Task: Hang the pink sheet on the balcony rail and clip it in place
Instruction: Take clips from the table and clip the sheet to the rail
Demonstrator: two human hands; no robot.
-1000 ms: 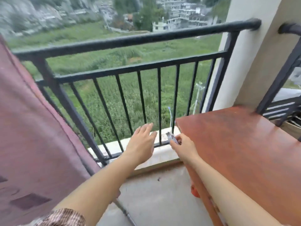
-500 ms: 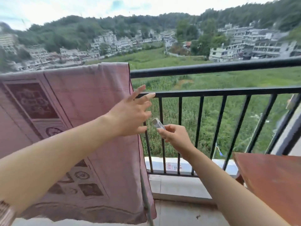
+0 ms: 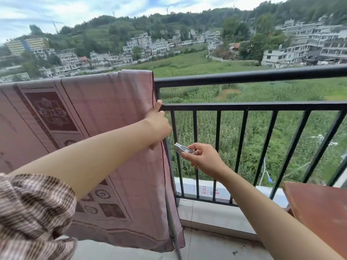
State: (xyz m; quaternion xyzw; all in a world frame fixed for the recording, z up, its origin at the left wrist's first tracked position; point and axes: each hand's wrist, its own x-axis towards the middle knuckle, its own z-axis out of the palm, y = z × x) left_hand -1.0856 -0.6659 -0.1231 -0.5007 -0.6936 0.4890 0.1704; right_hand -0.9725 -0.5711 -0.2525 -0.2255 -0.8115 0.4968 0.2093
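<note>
Far left, low: a striped sleeve (image 3: 33,212), with the bare left forearm reaching up and right across the cloth.

The pink sheet (image 3: 93,128) is draped over the top bar of the balcony rail (image 3: 244,76). It covers the left stretch of the rail and hangs down the near side almost to the floor. Its fold sits flat on the bar. The right edge drops nearly straight, bowing out a little lower down.

The cloth is dusty pink with a grid of fine woven lines. It has darker maroon panels at upper left and small round flower motifs and squares near the hem.

The left hand (image 3: 157,124) grips the right edge with fingers curled round the cloth. The thumb points up and touches the lower crossbar. A thin grey pole (image 3: 173,231) leans just beside the same edge, low down.

There is a gap of open air between the hands, in front of the balusters. The right hand (image 3: 204,160) sits lower and apart from the sheet, pinching a pale clip (image 3: 183,149) between thumb and fingertips. The clip's tip points left toward the sheet's edge without touching it.

Right of the sheet the top bar runs bare to the frame's edge. Tiled floor shows between the hem and the reddish wooden table (image 3: 319,212) at lower right. The table's near corner lies close beside the right forearm.
</note>
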